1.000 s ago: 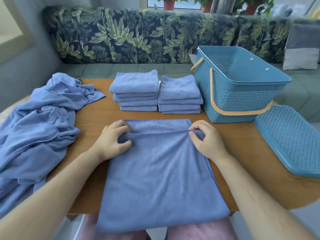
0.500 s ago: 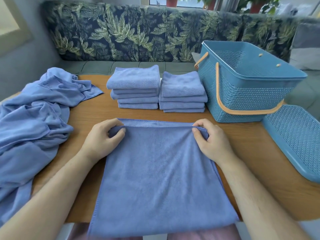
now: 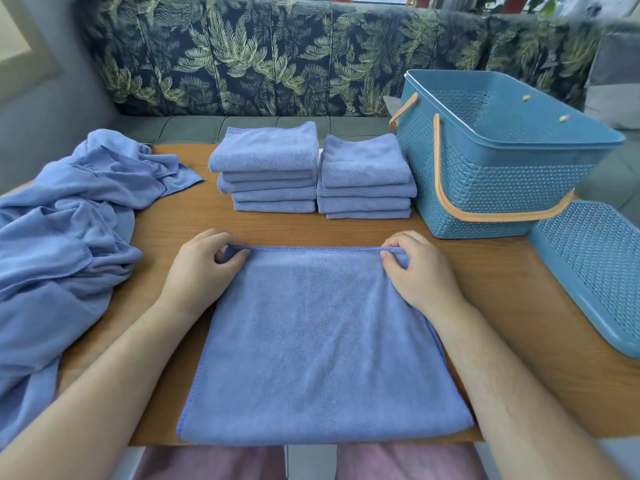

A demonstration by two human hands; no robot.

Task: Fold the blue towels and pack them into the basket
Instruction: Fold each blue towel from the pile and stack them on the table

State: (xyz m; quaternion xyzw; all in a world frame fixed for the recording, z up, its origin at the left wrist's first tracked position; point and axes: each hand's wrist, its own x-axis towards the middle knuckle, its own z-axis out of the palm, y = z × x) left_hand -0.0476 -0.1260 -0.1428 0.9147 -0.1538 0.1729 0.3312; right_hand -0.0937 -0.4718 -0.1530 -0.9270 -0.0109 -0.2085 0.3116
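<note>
Upper layer now level with far edge of soft blue microfibre towel (image 3: 322, 341) on brown wooden table (image 3: 502, 306), left hand (image 3: 201, 268) and right hand (image 3: 419, 271) pinching its corners; halving done, crosswise fold judged next.

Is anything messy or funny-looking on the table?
The heap of unfolded towels on the table's left is all crumpled. The lid lies off, beside the basket. The flat towel that the left hand and right hand pinch looks straight.
</note>
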